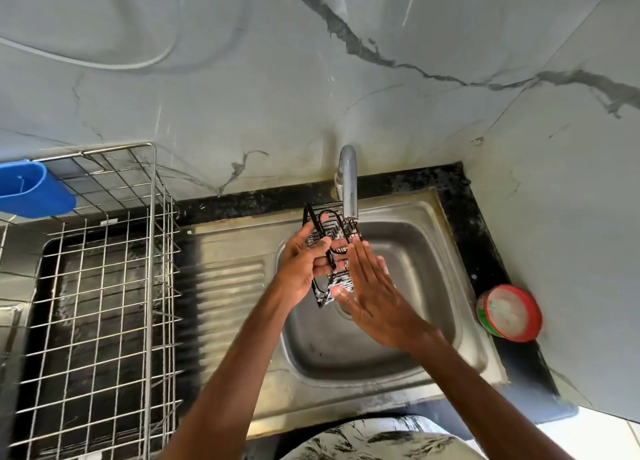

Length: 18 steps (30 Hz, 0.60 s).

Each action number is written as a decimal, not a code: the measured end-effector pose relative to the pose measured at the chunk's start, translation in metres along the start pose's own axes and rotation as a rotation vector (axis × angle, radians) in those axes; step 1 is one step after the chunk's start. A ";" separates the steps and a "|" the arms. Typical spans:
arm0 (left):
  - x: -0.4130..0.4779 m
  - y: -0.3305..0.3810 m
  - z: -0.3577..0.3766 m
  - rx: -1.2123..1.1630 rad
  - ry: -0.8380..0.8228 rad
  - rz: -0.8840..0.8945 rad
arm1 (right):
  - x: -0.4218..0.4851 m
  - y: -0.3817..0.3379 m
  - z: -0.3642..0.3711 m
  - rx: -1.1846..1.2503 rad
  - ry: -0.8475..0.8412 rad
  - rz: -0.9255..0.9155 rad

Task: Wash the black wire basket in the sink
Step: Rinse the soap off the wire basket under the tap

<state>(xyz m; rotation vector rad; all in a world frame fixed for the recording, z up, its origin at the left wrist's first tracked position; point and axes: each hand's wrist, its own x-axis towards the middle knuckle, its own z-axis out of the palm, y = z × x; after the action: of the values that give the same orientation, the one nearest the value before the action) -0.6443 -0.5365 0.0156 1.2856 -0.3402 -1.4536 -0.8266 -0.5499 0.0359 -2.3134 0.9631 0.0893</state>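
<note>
At centre frame, beneath the faucet (348, 185) over the sink (426, 213), left hand (303, 265) gripped the black wire basket (343, 279), right hand (375, 300) flat-fingered against its side; judged best to turn it, rubbing every wire.

The faucet (349, 185) hangs right over the black wire basket (343, 279), blocking any way in from above and behind. Below it the sink bowl (346, 352) lies open, as does the ribbed drainboard (228, 286) to the left. A wire dish rack (104, 286) walls off the far left; a red-rimmed tub (509, 312) crowds the right corner.
</note>
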 end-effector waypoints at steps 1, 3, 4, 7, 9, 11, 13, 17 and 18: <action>-0.001 0.001 0.002 -0.003 -0.004 -0.001 | 0.005 0.001 -0.001 0.000 -0.010 0.017; -0.002 0.003 0.003 -0.018 -0.006 -0.001 | 0.024 -0.001 -0.011 0.000 -0.024 0.047; -0.003 0.004 0.003 -0.013 0.007 -0.005 | 0.039 -0.002 -0.016 0.006 -0.031 0.062; -0.006 0.007 0.006 0.016 0.027 -0.023 | 0.088 -0.002 -0.030 0.052 -0.073 0.086; -0.010 0.006 0.007 -0.004 0.010 -0.016 | 0.108 0.000 -0.036 0.070 -0.106 0.093; -0.014 0.007 0.007 -0.036 0.003 0.003 | 0.118 0.003 -0.040 0.116 -0.170 0.083; -0.014 0.010 0.007 -0.067 0.015 0.014 | 0.118 -0.002 -0.044 0.201 -0.161 0.123; -0.007 0.015 0.005 -0.100 0.090 -0.008 | 0.087 -0.011 -0.031 0.076 -0.100 0.077; -0.005 0.016 0.004 -0.108 0.105 -0.018 | 0.072 -0.010 -0.025 0.041 -0.091 0.040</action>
<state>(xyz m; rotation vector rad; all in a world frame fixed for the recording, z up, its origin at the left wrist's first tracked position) -0.6404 -0.5395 0.0322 1.2749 -0.1786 -1.3940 -0.7719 -0.6035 0.0408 -2.2333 0.9564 0.1876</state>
